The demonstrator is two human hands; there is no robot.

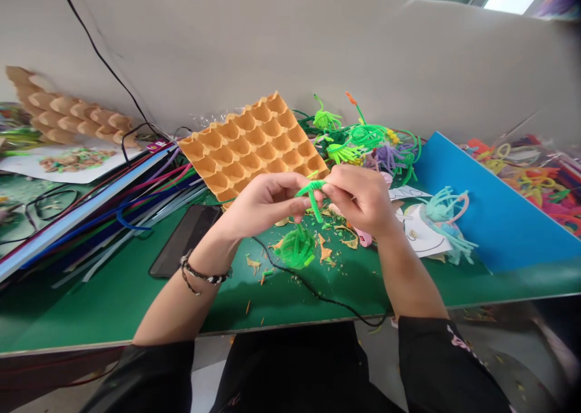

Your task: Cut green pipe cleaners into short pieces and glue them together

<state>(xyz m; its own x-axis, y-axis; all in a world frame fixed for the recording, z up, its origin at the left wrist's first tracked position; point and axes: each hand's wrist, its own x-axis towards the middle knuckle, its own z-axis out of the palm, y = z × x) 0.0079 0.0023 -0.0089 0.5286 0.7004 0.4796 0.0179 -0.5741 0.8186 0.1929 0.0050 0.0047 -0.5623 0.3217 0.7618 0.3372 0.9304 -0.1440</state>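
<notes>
Both my hands meet above the green table (113,292) and pinch a bright green pipe cleaner (312,196). My left hand (265,204) grips its left end with the fingers curled. My right hand (361,198) pinches the other end between thumb and fingers. The pipe cleaner is bent, with one end hanging down between the hands. Under the hands a green pipe-cleaner tuft (296,248) lies on the table among orange paper scraps (324,249).
An orange cell tray (249,143) lies behind the hands; a black phone (184,238) is left of them. Long coloured pipe cleaners (104,210) lie at left, finished pipe-cleaner pieces (363,137) and a blue sheet (490,213) at right. A black cable (318,292) crosses the table's front.
</notes>
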